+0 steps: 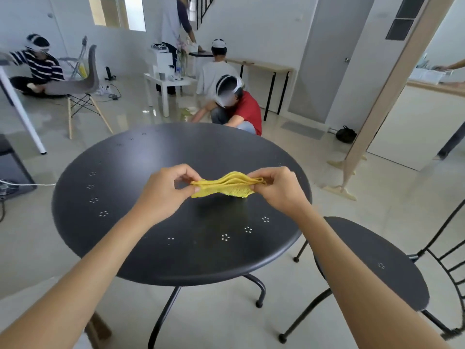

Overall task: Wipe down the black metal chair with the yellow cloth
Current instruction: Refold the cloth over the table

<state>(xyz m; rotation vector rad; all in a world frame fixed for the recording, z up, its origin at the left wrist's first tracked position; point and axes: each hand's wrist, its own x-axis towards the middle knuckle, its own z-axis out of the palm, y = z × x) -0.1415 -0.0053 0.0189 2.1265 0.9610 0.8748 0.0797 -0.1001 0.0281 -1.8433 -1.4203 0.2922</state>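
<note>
While both hands pinch folded yellow knit cloth [224,186] above round black metal table [125,197]: left hand [167,190], right hand [279,188] fingertip-only. Risk: cloth slips/unfolds en route to black metal chair [372,263].

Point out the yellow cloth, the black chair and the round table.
yellow cloth [226,187], head view, middle of the folded bundle.
black chair [372,263], head view, bare seat.
round table [156,152], head view, bare tabletop.
</note>
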